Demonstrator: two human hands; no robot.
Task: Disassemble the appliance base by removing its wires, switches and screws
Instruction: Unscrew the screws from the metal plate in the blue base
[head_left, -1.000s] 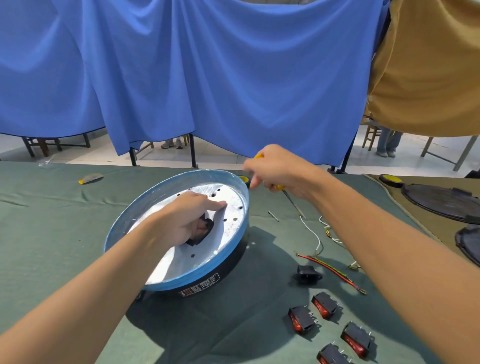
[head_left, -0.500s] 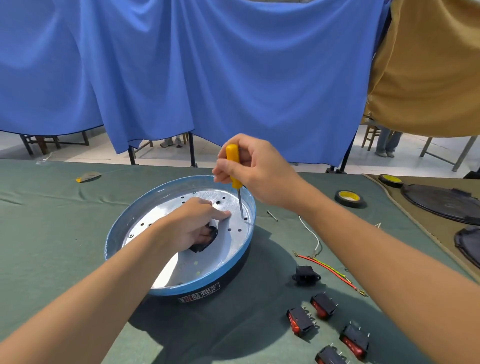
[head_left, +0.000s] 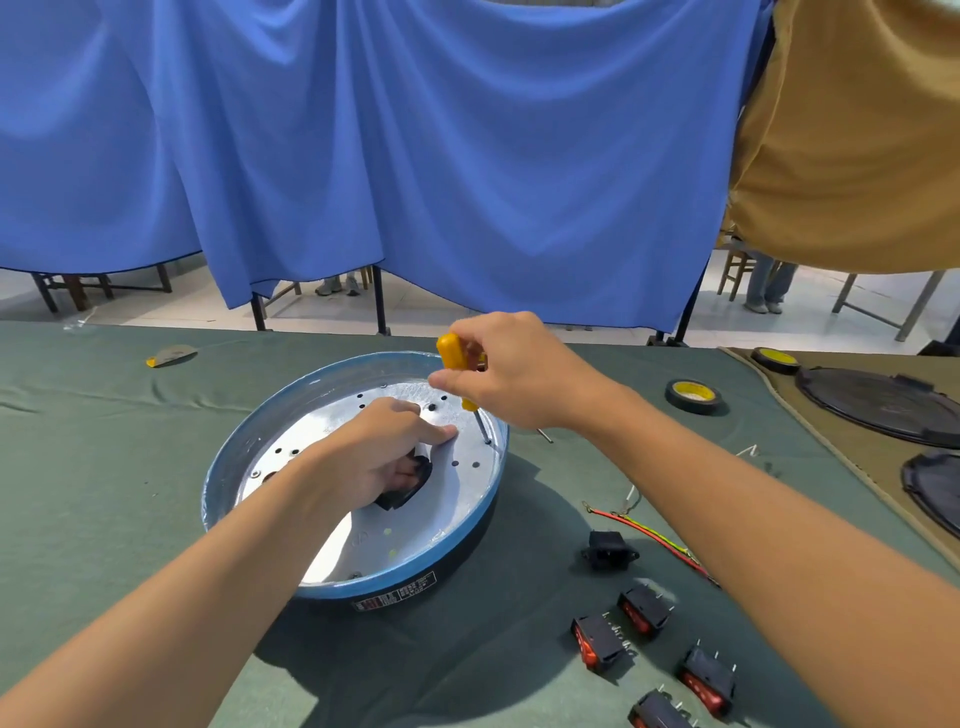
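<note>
Green surface (head_left: 104, 467) is carrying the appliance base (head_left: 363, 587) midway; left hand (head_left: 379, 457) is gripping its black centre part (head_left: 408, 496), right hand (head_left: 511, 371) is pinching an upright yellow screwdriver (head_left: 450, 351), tip down by the right rim.

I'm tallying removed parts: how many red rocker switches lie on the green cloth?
4. One switch lies nearest the appliance base, another just behind it, a third beside the right forearm, a fourth cut by the bottom edge. More may lie out of frame.
</note>
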